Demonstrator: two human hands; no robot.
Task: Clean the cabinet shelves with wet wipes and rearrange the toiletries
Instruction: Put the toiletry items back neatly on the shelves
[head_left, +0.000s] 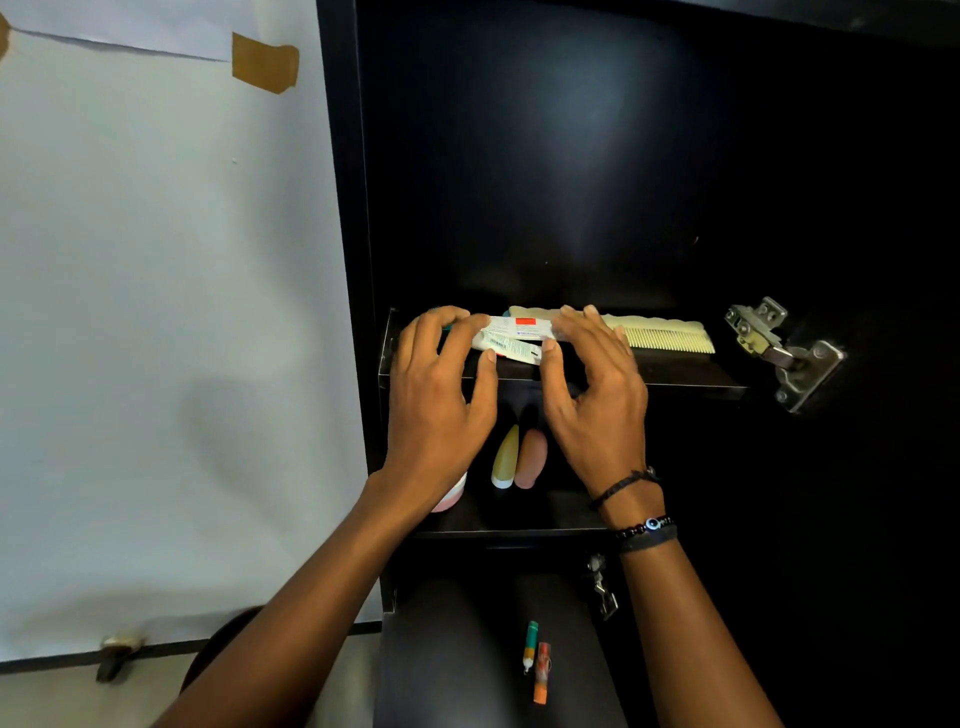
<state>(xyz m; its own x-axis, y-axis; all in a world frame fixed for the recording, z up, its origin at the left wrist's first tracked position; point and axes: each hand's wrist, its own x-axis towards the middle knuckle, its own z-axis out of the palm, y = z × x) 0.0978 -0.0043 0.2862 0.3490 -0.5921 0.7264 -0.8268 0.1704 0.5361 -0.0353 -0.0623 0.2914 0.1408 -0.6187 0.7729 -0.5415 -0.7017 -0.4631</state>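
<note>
I see the left hand (441, 400) curled over the left end of two white tubes (511, 336), fingers arched across the far side and thumb against the near edge, so it pinches them. The right hand (597, 405) holds their right end the same way, thumb nearly meeting the left thumb. The tubes lie on the upper shelf (685, 375) of a black cabinet, toward its left side; one shows a red patch. Just behind and right of them lies a cream comb (667, 335), teeth facing near. On the lower shelf, between the wrists, a yellow bottle (506, 460) and a pink bottle (532, 457) lie side by side. Nearer still, two small sticks (536, 660) rest on a dark surface. Dark bracelets (644, 527) circle the right wrist.
</note>
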